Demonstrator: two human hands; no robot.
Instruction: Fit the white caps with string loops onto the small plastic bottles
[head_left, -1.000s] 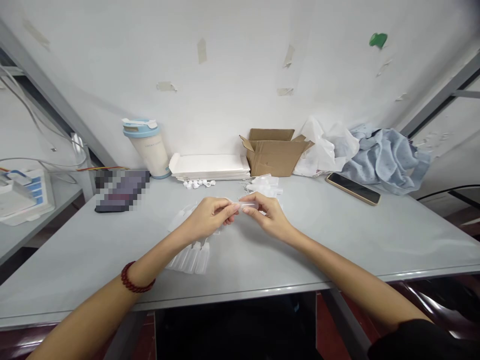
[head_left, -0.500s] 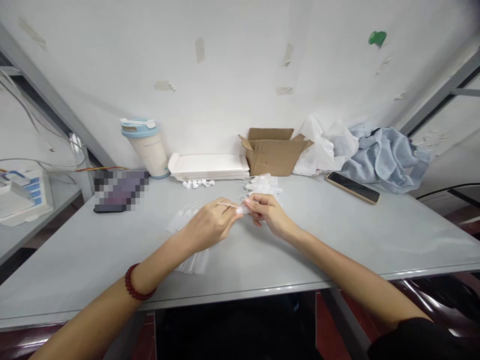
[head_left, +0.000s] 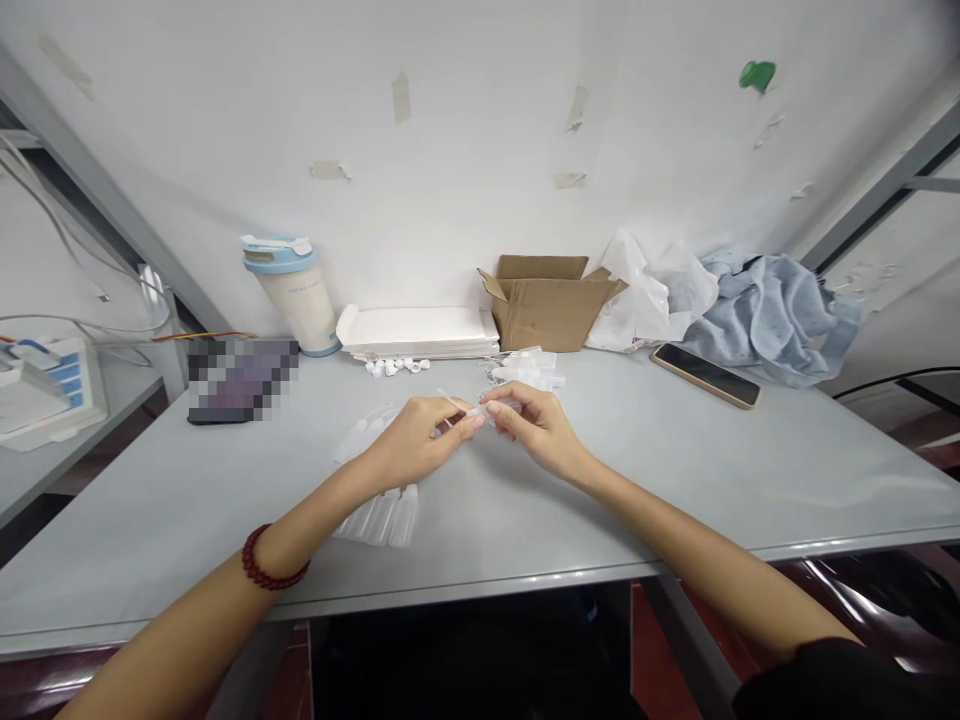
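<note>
My left hand (head_left: pixel 417 445) and my right hand (head_left: pixel 529 428) meet above the middle of the grey table (head_left: pixel 675 470). Both are pinched closed on a small clear plastic bottle (head_left: pixel 480 410) held between their fingertips, and a thin tip sticks out toward the left. Under my left forearm lies a row of several clear bottles (head_left: pixel 382 515). More clear bottles (head_left: pixel 529 370) are heaped just behind my right hand. A few small white caps (head_left: pixel 397 367) lie in front of a stack of flat white cartons (head_left: pixel 416 331).
At the back stand a blue-lidded tumbler (head_left: pixel 291 293), an open cardboard box (head_left: pixel 547 303), a white plastic bag (head_left: pixel 645 295) and a blue cloth (head_left: pixel 772 310). A phone (head_left: pixel 705 377) lies right. A dark blurred item (head_left: pixel 240 380) lies left.
My hands have stayed together on the small bottle, shifting slightly; the left hand dipped and returned. Nothing else on the table has moved.
</note>
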